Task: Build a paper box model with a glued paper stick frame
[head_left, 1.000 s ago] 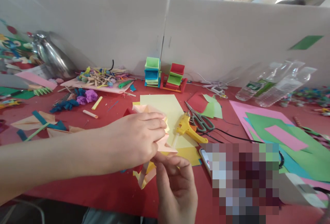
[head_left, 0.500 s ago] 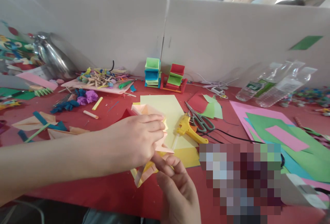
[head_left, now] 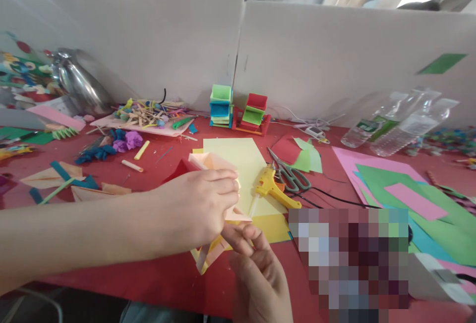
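Note:
A folded paper piece in pale peach and yellow [head_left: 211, 161] stands near the table's front edge, partly hidden by my hands. My left hand [head_left: 203, 204] is wrapped over its top and side, fingers together and pointing right. Just below and to the right, my right hand [head_left: 260, 268] has its fingertips at the lower part of the piece, thumb and fingers curled; whether they pinch anything is too small to tell. Under and behind the piece lie a pale yellow sheet [head_left: 245, 152] and a darker yellow sheet [head_left: 271, 228].
A yellow glue gun [head_left: 273, 187] and scissors [head_left: 292, 174] lie right of the piece. Farther right are coloured sheets [head_left: 439, 234] and plastic bottles [head_left: 401, 122]. Small paper stands [head_left: 221, 107] stand at the back. Craft scraps [head_left: 145, 115] and a metal jug [head_left: 82, 82] are left.
The whole view has shifted slightly. My left hand stays on the paper piece, and the fingers of my right hand have moved a little at its lower part.

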`<control>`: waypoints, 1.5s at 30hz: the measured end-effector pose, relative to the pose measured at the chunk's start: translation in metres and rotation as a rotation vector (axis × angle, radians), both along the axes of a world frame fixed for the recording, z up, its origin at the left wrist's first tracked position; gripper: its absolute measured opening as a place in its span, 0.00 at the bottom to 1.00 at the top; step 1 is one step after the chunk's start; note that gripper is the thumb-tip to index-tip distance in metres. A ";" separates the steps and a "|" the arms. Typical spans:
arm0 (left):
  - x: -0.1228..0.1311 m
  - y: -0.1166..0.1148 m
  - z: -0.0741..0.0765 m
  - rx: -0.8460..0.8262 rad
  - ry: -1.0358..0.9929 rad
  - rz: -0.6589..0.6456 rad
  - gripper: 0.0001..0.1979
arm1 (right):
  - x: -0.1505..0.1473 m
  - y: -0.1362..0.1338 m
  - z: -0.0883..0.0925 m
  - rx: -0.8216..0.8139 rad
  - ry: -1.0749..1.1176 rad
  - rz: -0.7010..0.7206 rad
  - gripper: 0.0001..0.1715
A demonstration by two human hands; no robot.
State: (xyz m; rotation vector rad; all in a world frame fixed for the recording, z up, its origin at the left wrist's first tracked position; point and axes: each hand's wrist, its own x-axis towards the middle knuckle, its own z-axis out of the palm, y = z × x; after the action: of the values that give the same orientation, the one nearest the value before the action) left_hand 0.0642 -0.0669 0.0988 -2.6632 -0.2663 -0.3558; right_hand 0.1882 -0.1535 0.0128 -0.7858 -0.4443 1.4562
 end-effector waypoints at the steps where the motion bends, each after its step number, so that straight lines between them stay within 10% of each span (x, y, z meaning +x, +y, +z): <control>1: 0.000 0.000 0.000 0.000 -0.001 -0.001 0.08 | 0.000 0.000 0.000 0.001 -0.007 -0.003 0.14; 45: -0.009 0.000 -0.001 0.124 0.014 0.196 0.08 | -0.007 0.010 0.008 0.037 -0.158 0.085 0.14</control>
State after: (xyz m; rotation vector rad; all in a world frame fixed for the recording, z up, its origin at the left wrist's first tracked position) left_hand 0.0548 -0.0665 0.0977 -2.4906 -0.4810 -0.2811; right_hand 0.1811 -0.1433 0.0209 -0.8641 -0.6301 1.4661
